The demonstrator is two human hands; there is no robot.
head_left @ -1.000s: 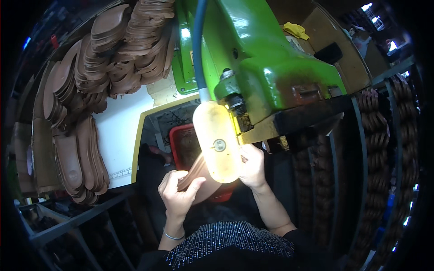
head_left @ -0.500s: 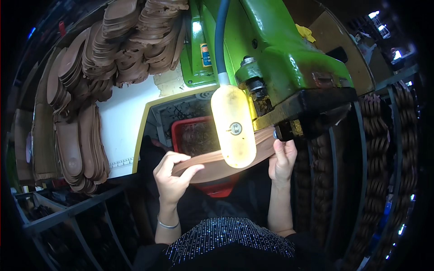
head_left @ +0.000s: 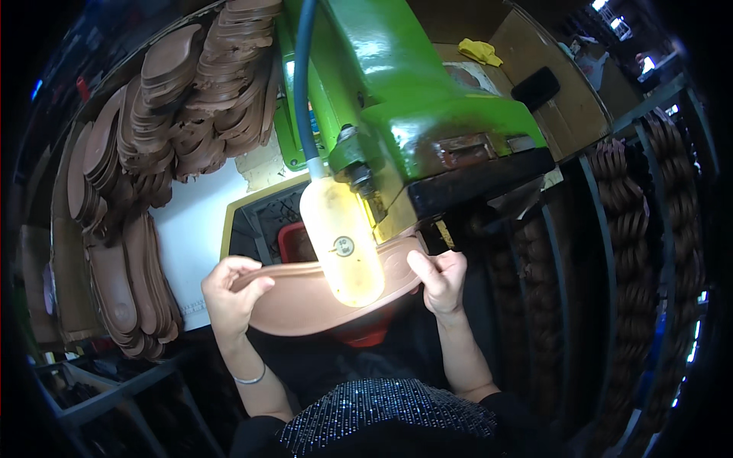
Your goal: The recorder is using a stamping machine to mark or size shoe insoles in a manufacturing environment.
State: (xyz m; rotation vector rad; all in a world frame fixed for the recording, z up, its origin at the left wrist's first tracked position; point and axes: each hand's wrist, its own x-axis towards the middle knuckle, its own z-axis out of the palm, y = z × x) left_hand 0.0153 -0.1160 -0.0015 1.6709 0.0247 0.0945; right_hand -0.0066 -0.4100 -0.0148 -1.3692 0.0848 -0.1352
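A brown shoe sole (head_left: 294,309) stretches between my two hands, below the head of a green machine (head_left: 450,122). My left hand (head_left: 233,294) pinches its left end between thumb and fingers. At the other end, my right hand (head_left: 439,278) grips the sole with the thumb on top. A glowing yellow lamp (head_left: 343,244) on a blue flexible neck hangs in front and hides the middle of the sole. The sole's far edge at the right lies close to the machine's working part; whether they touch I cannot tell.
Stacks of brown soles (head_left: 126,282) stand on the white table (head_left: 179,237) at left. Beneath the sole shows a red bin (head_left: 290,243). Right of the machine is a cardboard box (head_left: 565,84) with a yellow cloth (head_left: 481,52). Racks of soles (head_left: 622,206) line the right.
The view has shifted, so the machine and lamp appear further left. The sole now shows more of its upper face, tilted differently. My right thumb has bent over its right end.
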